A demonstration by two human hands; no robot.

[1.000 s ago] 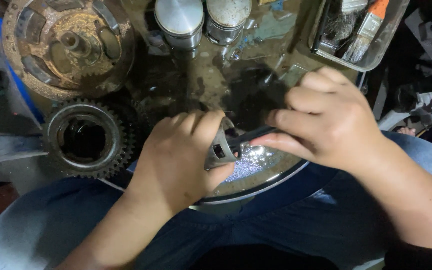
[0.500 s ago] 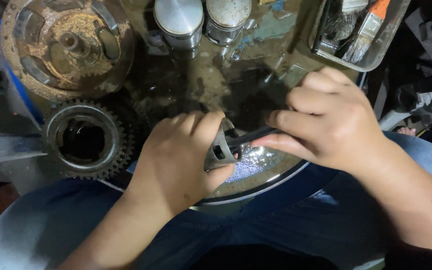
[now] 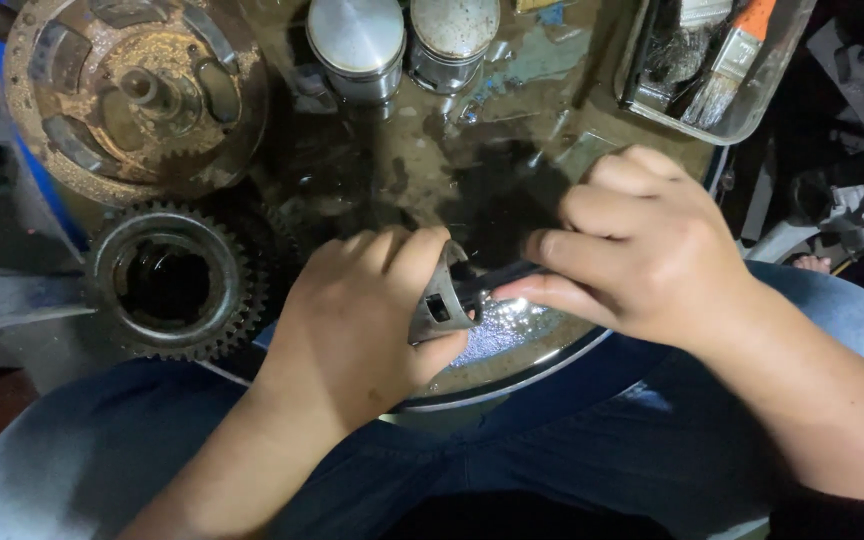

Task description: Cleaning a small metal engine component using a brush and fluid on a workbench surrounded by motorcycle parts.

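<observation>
Head view looks down on a round, oil-wet worktop point(image 3: 512, 130) resting against the person's lap. Since a second ago almost nothing has shifted: both hands stay put over the near rim, and the work goes on in the same grip, a small steady job rather than a reach.

Up and left of the left hand point(image 3: 362, 320) sits a rusty clutch drum point(image 3: 132, 95), the biggest piece here. Just left of that hand lies a toothed gear ring point(image 3: 167, 280), close enough that a swing outward would meet its teeth. Above both hands stand two pistons point(image 3: 402, 40), side by side, well apart from the fingers. Up and right of the right hand point(image 3: 642, 250) a clear tray point(image 3: 762, 115) holds brushes point(image 3: 727, 60).

The left hand is closed around a small grey metal part point(image 3: 442, 300), which shows between thumb and fingers. The right hand is pinched on a thin dark tool point(image 3: 497, 278) whose tip goes into that part.

Open room is the bare patch of worktop between the hands and the pistons; toward the person the rim ends right under the hands, so a dropped piece could roll off into the lap.
</observation>
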